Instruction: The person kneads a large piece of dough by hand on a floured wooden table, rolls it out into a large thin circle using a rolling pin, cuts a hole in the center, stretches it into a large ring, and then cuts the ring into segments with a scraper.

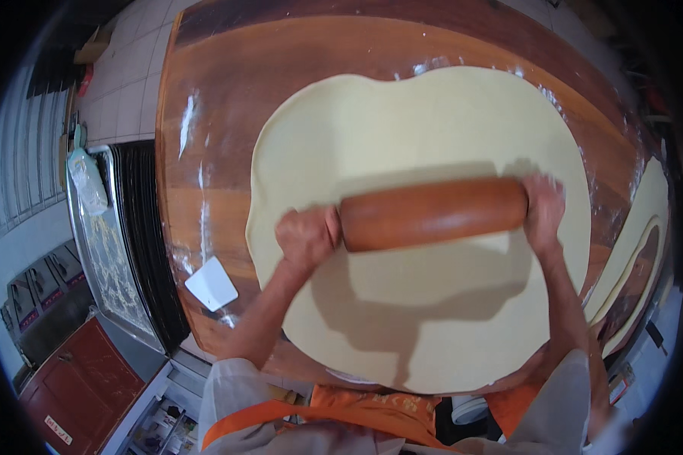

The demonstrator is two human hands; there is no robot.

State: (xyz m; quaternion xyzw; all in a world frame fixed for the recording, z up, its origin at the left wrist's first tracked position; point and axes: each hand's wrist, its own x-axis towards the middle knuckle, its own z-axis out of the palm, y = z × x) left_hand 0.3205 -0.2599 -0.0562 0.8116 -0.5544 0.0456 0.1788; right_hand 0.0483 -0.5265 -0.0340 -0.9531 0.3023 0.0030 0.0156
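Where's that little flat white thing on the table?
In the head view, the flat white thing lies on the wooden table near its left edge, just left of the dough sheet and nearer the body than the left hand.

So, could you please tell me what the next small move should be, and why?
Probably roll the wooden rolling pin forward: the left grip and right grip hold its ends, it is over the middle of the dough sheet, and the sheet's far edge looks wavy.

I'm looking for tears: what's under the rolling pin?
The pale dough sheet, on the wooden table, lies under the rolling pin. The strip the pin covers is hidden, so I can't check it.
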